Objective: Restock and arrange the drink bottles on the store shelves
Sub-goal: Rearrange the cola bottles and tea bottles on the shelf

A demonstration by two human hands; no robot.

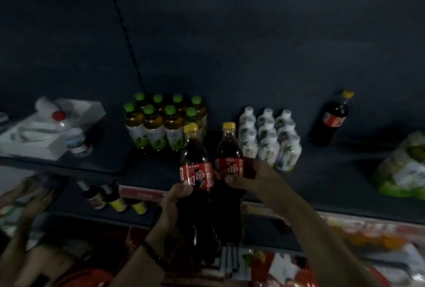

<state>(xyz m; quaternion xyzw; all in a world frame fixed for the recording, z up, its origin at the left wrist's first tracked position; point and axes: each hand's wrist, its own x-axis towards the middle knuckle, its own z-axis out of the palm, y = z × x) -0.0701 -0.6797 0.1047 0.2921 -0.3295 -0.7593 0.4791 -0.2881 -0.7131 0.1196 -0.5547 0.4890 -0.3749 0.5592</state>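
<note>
Down at the bottom, a beaded bracelet point(153, 255) sits on the left wrist, and both forearms reach up into a very dim scene. The left hand point(173, 204) is wrapped around the left cola bottle point(196, 185), fingers curled over the lower edge of its red label. Right beside it, the right hand point(249, 177) grips the right cola bottle point(230, 178) at label height, thumb across the front. Both bottles stand upright, yellow caps on top, their sides nearly touching, held in front of the shelf edge point(142, 192) with its red strip.

Lower left, on a shelf below, small bottles with yellow caps point(128, 204) lie on their sides, blurred. Past the two held bottles, on the dark shelf, a pack of green-capped tea bottles point(161, 123) stands just behind the left one. To its right, a pack of white bottles point(269, 139) with palm tree prints, close to the right hand. Further right, well apart, a lone cola bottle point(331, 121) stands tilted in the wide lens. Far left, a white tray point(53, 125) carries a clear bottle with a red cap point(58, 117). At the right edge, a green wrapped bundle point(402, 169), too blurred to read
</note>
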